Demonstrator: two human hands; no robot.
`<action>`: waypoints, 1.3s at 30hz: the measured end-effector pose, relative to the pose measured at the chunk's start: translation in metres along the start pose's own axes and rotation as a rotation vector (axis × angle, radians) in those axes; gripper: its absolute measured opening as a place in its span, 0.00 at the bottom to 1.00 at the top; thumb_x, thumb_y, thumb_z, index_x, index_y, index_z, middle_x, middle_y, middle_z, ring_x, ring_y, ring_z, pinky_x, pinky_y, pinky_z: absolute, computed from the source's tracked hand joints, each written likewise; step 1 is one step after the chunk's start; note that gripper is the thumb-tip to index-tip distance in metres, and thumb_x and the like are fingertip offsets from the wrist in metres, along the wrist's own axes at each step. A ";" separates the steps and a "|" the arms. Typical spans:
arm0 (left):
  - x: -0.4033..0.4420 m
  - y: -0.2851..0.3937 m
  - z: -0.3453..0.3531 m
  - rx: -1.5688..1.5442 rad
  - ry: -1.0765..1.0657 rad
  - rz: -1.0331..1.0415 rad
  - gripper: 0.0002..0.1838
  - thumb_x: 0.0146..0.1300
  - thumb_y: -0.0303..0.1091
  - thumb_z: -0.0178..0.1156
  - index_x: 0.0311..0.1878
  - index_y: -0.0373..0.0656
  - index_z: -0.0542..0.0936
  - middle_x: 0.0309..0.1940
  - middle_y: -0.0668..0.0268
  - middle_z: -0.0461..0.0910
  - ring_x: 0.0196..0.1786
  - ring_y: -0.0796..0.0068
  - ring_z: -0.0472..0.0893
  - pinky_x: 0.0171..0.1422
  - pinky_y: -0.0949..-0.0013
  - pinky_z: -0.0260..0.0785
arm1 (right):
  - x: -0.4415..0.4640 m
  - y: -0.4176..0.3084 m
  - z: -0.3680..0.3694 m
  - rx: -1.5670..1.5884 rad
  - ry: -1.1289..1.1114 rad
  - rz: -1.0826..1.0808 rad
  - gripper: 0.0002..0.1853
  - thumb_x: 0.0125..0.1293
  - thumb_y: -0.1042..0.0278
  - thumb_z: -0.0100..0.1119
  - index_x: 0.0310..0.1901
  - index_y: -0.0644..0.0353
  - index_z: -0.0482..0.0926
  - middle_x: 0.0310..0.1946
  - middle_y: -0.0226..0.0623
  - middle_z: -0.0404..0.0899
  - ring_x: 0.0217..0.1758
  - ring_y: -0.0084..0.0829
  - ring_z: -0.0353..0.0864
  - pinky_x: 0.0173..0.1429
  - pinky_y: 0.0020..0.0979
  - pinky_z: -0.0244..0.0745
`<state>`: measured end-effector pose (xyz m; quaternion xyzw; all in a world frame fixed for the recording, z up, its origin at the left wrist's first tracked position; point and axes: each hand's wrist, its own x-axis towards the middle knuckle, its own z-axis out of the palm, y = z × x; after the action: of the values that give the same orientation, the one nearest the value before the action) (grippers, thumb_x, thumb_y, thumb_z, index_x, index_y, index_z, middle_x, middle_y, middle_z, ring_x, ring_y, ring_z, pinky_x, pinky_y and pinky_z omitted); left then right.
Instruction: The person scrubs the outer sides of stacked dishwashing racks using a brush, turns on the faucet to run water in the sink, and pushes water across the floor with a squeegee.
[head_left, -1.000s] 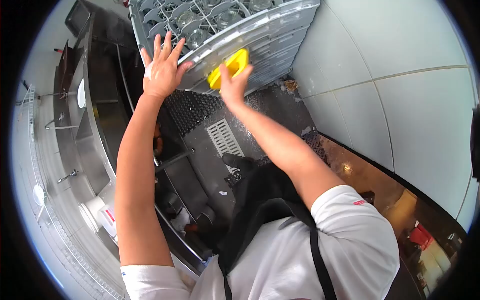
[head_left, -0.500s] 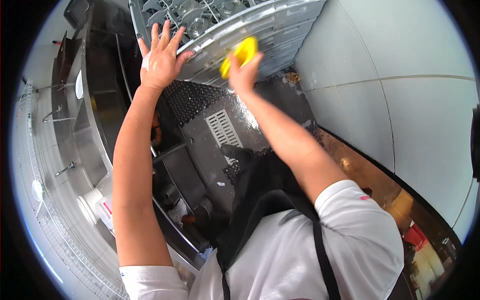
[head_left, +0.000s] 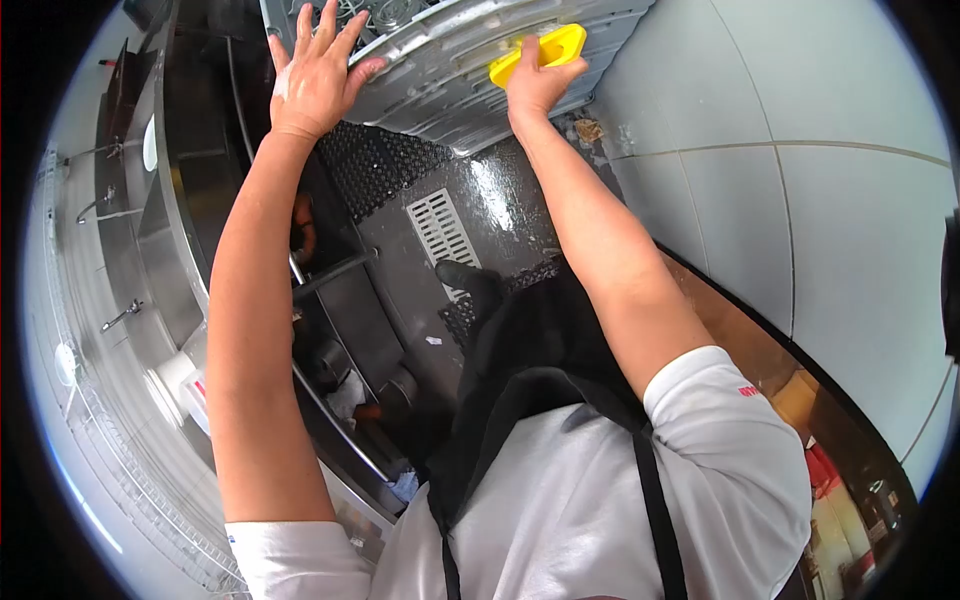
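A grey plastic glass rack (head_left: pixel 430 92), or a stack of them, stands at the top of the view with its wet, ribbed side facing me. Clear glasses (head_left: pixel 396 12) sit in its upper compartments. My left hand (head_left: pixel 310 90) rests on the rack's near left rim, fingers spread and pointing away. In my right hand (head_left: pixel 534 90) is a yellow scrub brush (head_left: pixel 562 46), gripped from behind and held at the rack's side. Its underside is hidden, so I cannot see bristles.
Left runs a steel sink counter (head_left: pixel 185 235) with taps and a lower shelf. A floor drain grate (head_left: pixel 440 230) and black rubber matting (head_left: pixel 370 165) lie on the wet dark floor. A tiled wall (head_left: pixel 720 200) closes off the right side.
My right hand has moved the yellow brush up and to the right along the rack's side. The left hand stays at the rim; the whole view has shifted slightly.
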<state>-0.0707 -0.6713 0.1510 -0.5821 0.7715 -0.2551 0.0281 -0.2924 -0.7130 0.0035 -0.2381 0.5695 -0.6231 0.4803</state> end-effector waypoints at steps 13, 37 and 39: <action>0.005 0.004 -0.037 -0.255 -0.279 -0.124 0.36 0.71 0.60 0.47 0.76 0.51 0.65 0.78 0.41 0.53 0.81 0.36 0.47 0.81 0.33 0.32 | -0.065 -0.058 0.034 0.183 -0.142 -0.036 0.29 0.69 0.64 0.65 0.57 0.67 0.57 0.53 0.49 0.69 0.56 0.35 0.73 0.62 0.38 0.70; 0.009 0.008 -0.038 -0.266 -0.326 -0.200 0.34 0.74 0.59 0.44 0.77 0.52 0.65 0.79 0.43 0.52 0.82 0.38 0.46 0.82 0.35 0.31 | 0.048 -0.073 -0.001 -0.029 0.205 -0.204 0.26 0.67 0.58 0.68 0.53 0.68 0.67 0.47 0.51 0.76 0.47 0.42 0.78 0.52 0.42 0.74; -0.005 -0.009 0.011 -0.186 -0.029 -0.044 0.34 0.74 0.69 0.37 0.77 0.68 0.64 0.81 0.56 0.53 0.83 0.46 0.47 0.78 0.25 0.34 | 0.047 -0.076 -0.001 -0.059 0.227 -0.258 0.26 0.67 0.58 0.68 0.53 0.67 0.67 0.47 0.51 0.77 0.47 0.42 0.79 0.52 0.43 0.75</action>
<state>-0.0572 -0.6729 0.1441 -0.6028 0.7783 -0.1744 -0.0209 -0.3377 -0.7616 0.0630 -0.2515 0.6030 -0.6853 0.3218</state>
